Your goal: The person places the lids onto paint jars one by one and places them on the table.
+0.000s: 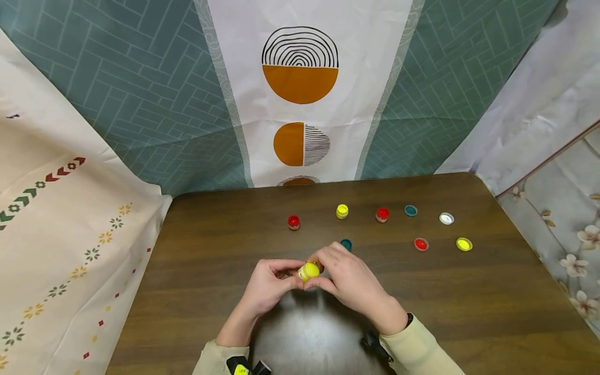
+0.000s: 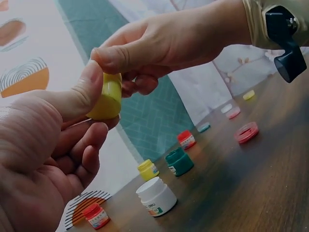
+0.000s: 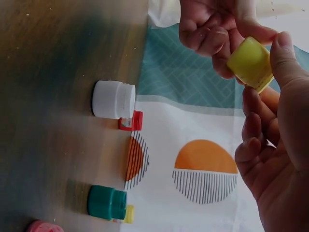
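Note:
A small yellow paint jar (image 1: pixel 309 271) is held up between both hands above the near middle of the table. My left hand (image 1: pixel 268 284) grips its side between thumb and fingers. From the other side, my right hand (image 1: pixel 347 276) pinches the jar's top end with thumb and fingertips. The left wrist view shows the yellow jar (image 2: pixel 107 96) tilted, partly covered by both thumbs. Its bare yellow end (image 3: pixel 251 63) faces the right wrist view. Just beyond the right hand stands a green paint jar (image 1: pixel 346 244), partly hidden in the head view.
Two red jars (image 1: pixel 294 223) and another yellow jar (image 1: pixel 342 211) stand farther back on the brown table (image 1: pixel 211 234). A white jar (image 2: pixel 157 197) shows in the wrist views. Loose teal (image 1: pixel 411 210), white (image 1: pixel 447 218), red (image 1: pixel 421 244) and yellow lids (image 1: pixel 464 244) lie at the right.

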### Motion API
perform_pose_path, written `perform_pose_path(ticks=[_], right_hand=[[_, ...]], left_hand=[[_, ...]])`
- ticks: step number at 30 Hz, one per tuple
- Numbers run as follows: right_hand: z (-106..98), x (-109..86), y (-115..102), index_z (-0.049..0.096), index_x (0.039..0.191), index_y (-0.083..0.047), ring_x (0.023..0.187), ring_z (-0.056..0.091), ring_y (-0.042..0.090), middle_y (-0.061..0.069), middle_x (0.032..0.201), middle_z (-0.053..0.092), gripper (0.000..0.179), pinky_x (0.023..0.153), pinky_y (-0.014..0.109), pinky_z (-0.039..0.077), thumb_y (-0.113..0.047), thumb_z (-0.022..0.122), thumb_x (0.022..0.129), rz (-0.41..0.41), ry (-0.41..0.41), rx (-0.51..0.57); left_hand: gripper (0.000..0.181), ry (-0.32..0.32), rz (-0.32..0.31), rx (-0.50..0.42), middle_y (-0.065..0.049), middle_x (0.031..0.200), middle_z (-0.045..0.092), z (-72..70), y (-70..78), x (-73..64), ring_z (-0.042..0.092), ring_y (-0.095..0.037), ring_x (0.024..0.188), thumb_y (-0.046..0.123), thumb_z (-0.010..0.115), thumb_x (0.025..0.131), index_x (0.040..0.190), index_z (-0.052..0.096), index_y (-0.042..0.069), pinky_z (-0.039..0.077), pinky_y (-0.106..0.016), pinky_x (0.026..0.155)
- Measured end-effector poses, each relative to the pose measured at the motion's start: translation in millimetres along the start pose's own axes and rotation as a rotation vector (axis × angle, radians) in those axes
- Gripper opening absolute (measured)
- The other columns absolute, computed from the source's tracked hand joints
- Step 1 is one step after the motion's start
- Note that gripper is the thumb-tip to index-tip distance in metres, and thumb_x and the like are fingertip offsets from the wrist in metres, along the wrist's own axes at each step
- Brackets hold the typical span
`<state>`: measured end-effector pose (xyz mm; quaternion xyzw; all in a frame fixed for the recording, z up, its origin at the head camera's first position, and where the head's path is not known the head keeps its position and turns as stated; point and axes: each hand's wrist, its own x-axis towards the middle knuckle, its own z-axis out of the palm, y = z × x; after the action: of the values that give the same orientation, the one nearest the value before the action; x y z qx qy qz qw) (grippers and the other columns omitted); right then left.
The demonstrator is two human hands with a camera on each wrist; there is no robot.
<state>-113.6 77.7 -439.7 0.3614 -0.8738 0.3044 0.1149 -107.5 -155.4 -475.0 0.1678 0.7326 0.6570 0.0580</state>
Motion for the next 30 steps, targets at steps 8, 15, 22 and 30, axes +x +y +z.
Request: perform_pose_path(ticks=[8, 15, 22, 30], right_hand=[[2.3, -4.0, 2.5, 0.076, 0.127, -0.02, 0.101, 0.059, 0.013, -0.008, 0.11, 0.069, 0.043, 0.084, 0.032, 0.054, -0.042, 0.081, 0.091, -0.093, -0.028, -0.068], [-0.9, -6.5, 0.7, 0.076, 0.133, -0.023, 0.1, 0.059, 0.015, -0.006, 0.111, 0.068, 0.042, 0.084, 0.033, 0.053, -0.034, 0.082, 0.093, -0.125, -0.052, -0.112], [-17.7, -9.2, 9.2, 0.072, 0.138, -0.023, 0.105, 0.064, 0.015, -0.007, 0.119, 0.07, 0.046, 0.091, 0.04, 0.055, -0.047, 0.074, 0.099, -0.019, -0.074, -0.132], [-55.1, -24.9, 42.1, 0.069, 0.141, -0.021, 0.102, 0.07, 0.017, -0.003, 0.126, 0.071, 0.042, 0.087, 0.044, 0.058, -0.043, 0.069, 0.105, 0.18, -0.041, -0.099]], left_hand=[[0.039, -0.063, -0.051, 0.079, -0.003, 0.094, 0.074, -4.0, -0.5, -1.6, 0.065, -0.018, 0.08, 0.01, 0.094, 0.083, 0.119, 0.08, 0.009, 0.053, -0.028, 0.07], [0.031, -0.117, -0.016, 0.117, 0.0, 0.113, 0.074, -4.6, 2.4, -6.0, 0.066, -0.021, 0.087, 0.012, 0.088, 0.091, 0.121, 0.08, 0.013, 0.054, -0.03, 0.078], [0.037, -0.118, -0.089, 0.156, 0.0, 0.112, 0.071, -7.3, 4.7, -12.0, 0.068, -0.022, 0.092, 0.013, 0.089, 0.089, 0.122, 0.072, 0.015, 0.057, -0.038, 0.083], [0.044, -0.035, -0.112, 0.317, 0.006, 0.116, 0.072, -18.0, -3.1, -21.1, 0.068, -0.018, 0.103, 0.01, 0.088, 0.088, 0.128, 0.07, 0.014, 0.056, -0.043, 0.09]])
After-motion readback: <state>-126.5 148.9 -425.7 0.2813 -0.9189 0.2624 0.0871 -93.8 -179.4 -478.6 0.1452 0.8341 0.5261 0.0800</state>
